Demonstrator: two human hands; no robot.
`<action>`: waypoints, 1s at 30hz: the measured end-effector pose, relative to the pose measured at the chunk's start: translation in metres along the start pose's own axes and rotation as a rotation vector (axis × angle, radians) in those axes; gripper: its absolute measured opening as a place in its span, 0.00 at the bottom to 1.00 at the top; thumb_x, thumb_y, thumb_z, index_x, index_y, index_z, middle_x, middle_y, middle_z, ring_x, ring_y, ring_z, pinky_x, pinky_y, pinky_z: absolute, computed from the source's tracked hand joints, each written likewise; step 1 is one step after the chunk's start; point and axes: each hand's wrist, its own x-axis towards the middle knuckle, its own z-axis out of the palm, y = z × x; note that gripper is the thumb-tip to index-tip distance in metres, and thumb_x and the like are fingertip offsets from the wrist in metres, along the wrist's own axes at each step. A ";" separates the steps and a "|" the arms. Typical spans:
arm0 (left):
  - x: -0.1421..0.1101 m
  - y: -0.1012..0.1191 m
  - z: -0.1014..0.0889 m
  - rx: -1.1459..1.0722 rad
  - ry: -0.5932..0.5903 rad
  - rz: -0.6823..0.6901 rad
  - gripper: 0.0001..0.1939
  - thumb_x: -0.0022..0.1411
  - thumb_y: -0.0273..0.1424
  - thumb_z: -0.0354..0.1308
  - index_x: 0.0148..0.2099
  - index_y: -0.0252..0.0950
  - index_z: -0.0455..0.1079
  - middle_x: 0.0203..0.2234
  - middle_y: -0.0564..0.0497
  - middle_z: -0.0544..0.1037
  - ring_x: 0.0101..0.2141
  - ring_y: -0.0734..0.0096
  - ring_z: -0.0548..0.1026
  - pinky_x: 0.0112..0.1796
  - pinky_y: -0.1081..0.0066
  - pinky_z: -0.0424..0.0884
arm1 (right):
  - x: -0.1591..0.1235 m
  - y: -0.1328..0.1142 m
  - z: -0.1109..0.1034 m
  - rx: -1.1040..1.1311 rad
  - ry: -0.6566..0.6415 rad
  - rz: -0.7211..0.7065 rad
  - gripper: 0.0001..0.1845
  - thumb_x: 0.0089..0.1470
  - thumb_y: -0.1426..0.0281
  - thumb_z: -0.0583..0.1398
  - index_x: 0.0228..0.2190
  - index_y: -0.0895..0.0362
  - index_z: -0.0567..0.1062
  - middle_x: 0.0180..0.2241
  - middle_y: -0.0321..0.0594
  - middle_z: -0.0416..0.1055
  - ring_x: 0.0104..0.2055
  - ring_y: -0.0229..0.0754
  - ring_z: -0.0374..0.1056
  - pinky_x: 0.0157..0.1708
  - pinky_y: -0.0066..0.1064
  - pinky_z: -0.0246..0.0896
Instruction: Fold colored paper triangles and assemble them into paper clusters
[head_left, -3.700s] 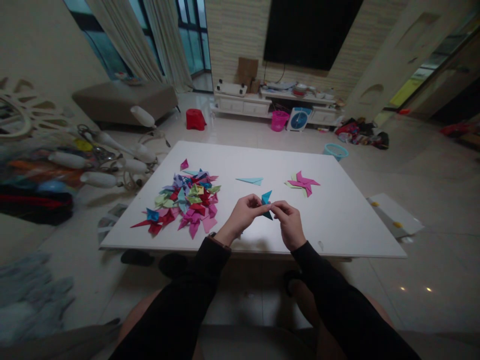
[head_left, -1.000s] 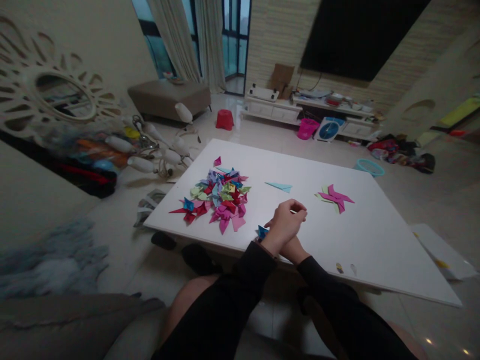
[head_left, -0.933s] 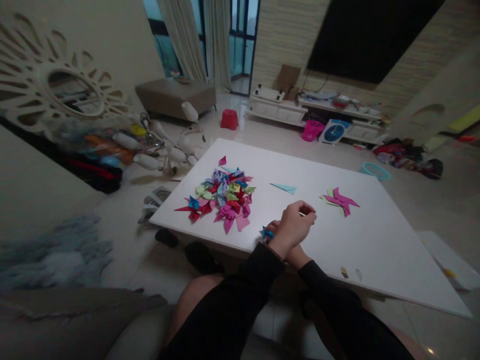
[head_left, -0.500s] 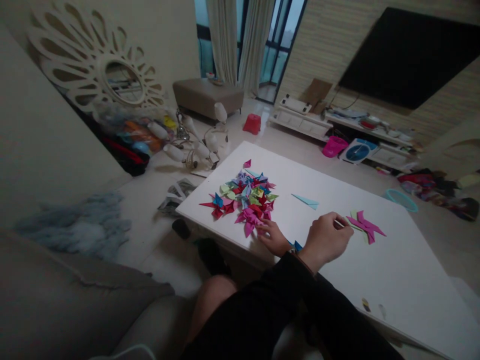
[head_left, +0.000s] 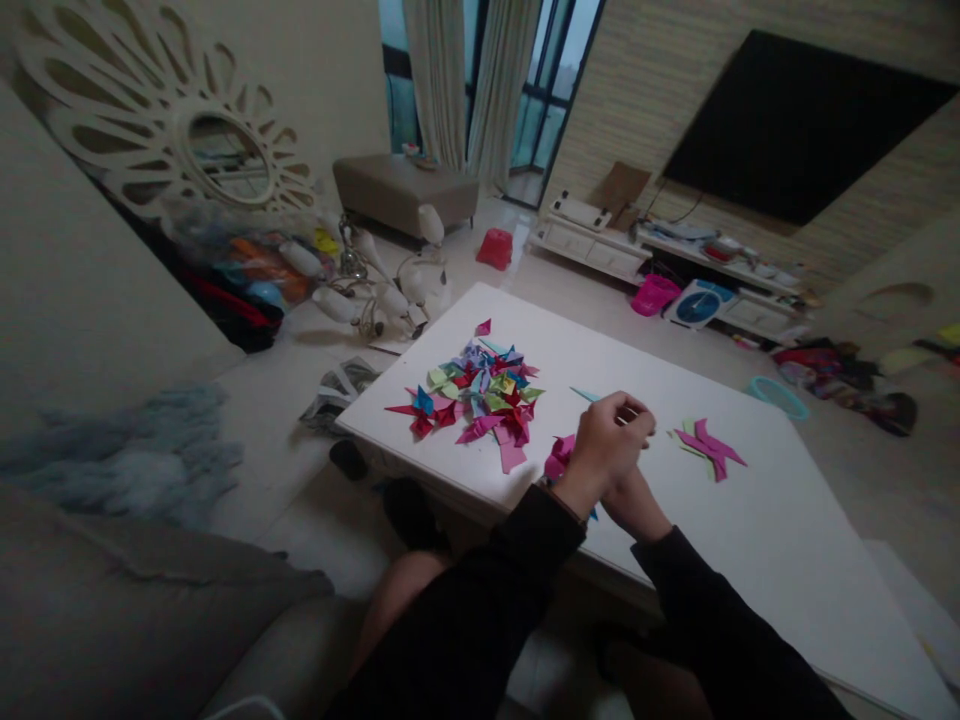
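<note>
Head view: crossing loosely curled left hand [head_left: 613, 440] over partly hidden right hand [head_left: 637, 502], near magenta paper [head_left: 558, 457] and paper pile [head_left: 487, 392]; cannot tell right's opening or either's hold.

Matt folded paper pieces [head_left: 484, 385], smooth, faintly glossy white tabletop [head_left: 787, 560], matt black cloth sleeves [head_left: 480, 605]

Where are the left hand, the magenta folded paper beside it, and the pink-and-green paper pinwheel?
Left hand [head_left: 606, 447]: head view, back of the hand.
Magenta folded paper [head_left: 557, 458]: head view, its exposed folded surface.
Pink-and-green paper pinwheel [head_left: 707, 447]: head view, pink layer near the middle.
</note>
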 end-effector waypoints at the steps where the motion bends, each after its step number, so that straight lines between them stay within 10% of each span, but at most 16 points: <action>1: 0.002 0.000 -0.001 -0.009 0.014 0.009 0.02 0.57 0.28 0.57 0.33 0.35 0.70 0.25 0.53 0.75 0.24 0.75 0.73 0.26 0.76 0.69 | -0.007 -0.002 -0.019 0.001 0.042 0.035 0.09 0.52 0.62 0.65 0.33 0.53 0.83 0.36 0.43 0.81 0.39 0.52 0.75 0.41 0.42 0.71; 6: 0.013 -0.018 -0.005 0.124 0.082 -0.028 0.04 0.56 0.21 0.56 0.33 0.33 0.71 0.24 0.53 0.75 0.23 0.76 0.73 0.25 0.76 0.67 | -0.041 0.013 -0.082 0.223 0.437 0.251 0.13 0.45 0.60 0.71 0.30 0.55 0.82 0.35 0.44 0.80 0.39 0.50 0.74 0.41 0.42 0.70; 12: 0.012 -0.040 0.015 0.339 -0.111 -0.154 0.06 0.54 0.19 0.61 0.36 0.30 0.74 0.24 0.52 0.75 0.25 0.76 0.74 0.29 0.75 0.67 | -0.048 0.025 -0.094 0.701 0.769 0.265 0.20 0.32 0.67 0.76 0.23 0.55 0.71 0.28 0.35 0.75 0.33 0.40 0.71 0.32 0.31 0.66; 20: 0.004 -0.051 0.049 0.235 -0.269 -0.226 0.07 0.56 0.26 0.64 0.38 0.29 0.76 0.30 0.47 0.79 0.28 0.74 0.74 0.29 0.74 0.69 | -0.049 0.015 -0.097 0.738 0.746 0.265 0.24 0.34 0.68 0.75 0.29 0.54 0.67 0.26 0.32 0.73 0.30 0.38 0.69 0.29 0.28 0.62; 30: 0.007 -0.058 0.046 0.226 -0.341 -0.107 0.16 0.53 0.38 0.69 0.39 0.31 0.76 0.28 0.50 0.78 0.27 0.74 0.72 0.30 0.75 0.66 | -0.057 0.005 -0.106 0.472 0.646 0.148 0.20 0.45 0.66 0.71 0.39 0.53 0.71 0.39 0.39 0.74 0.42 0.45 0.71 0.33 0.32 0.63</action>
